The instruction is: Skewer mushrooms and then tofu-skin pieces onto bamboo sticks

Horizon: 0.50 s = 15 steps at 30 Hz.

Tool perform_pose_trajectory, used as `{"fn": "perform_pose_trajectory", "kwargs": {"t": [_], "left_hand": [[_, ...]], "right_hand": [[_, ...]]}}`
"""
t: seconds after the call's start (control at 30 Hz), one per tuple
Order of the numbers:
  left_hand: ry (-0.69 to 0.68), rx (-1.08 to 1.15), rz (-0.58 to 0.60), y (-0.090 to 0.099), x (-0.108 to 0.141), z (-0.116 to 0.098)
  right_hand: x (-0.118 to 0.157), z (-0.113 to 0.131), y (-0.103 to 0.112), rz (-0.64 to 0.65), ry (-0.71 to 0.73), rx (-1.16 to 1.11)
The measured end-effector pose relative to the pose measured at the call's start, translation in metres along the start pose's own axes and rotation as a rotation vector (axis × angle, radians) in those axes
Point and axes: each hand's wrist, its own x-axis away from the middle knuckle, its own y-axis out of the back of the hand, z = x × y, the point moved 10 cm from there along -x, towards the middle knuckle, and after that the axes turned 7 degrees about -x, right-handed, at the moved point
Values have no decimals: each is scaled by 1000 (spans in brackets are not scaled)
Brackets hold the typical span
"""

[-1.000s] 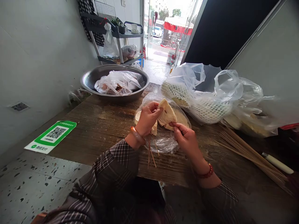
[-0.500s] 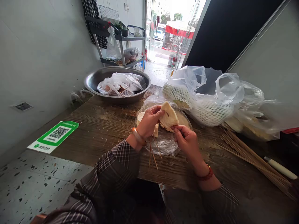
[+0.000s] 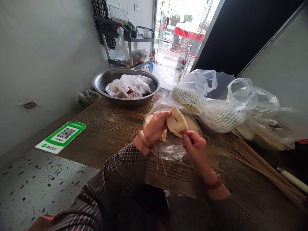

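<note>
A pale, flat sheet of food [image 3: 177, 121] with a small dark slit is held up between my hands. My left hand [image 3: 157, 126] is closed on its upper left edge, and thin sticks [image 3: 161, 160] hang below that palm with a pale piece [image 3: 164, 136] at their top. With fingertips pinched, my right hand [image 3: 194, 144] grips the sheet's lower right corner. Underneath lies a clear plastic bag [image 3: 174, 152] with more pale rounds, partly covered by my hands.
A metal basin [image 3: 98, 84] with a bagged item stands at the back left. Bags with netted produce [image 3: 216, 117] lie at the right, near a bundle of sticks [image 3: 262, 163] and a white-handled tool [image 3: 292, 179]. A green QR card [image 3: 63, 136] lies on the table's left edge.
The whole view has shifted a little, so things appear farther right. The sheet is turned slightly flatter toward the camera. Both hands keep their hold on it.
</note>
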Motion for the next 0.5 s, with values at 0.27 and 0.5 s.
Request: {"fn": "perform_pose_trajectory", "kwargs": {"t": [0.27, 0.5], "left_hand": [[-131, -139, -50, 0, 5, -13], [-149, -150, -53, -1, 4, -13]], "right_hand": [[1, -6, 0, 6, -49, -15], [1, -1, -2, 31, -46, -54]]}}
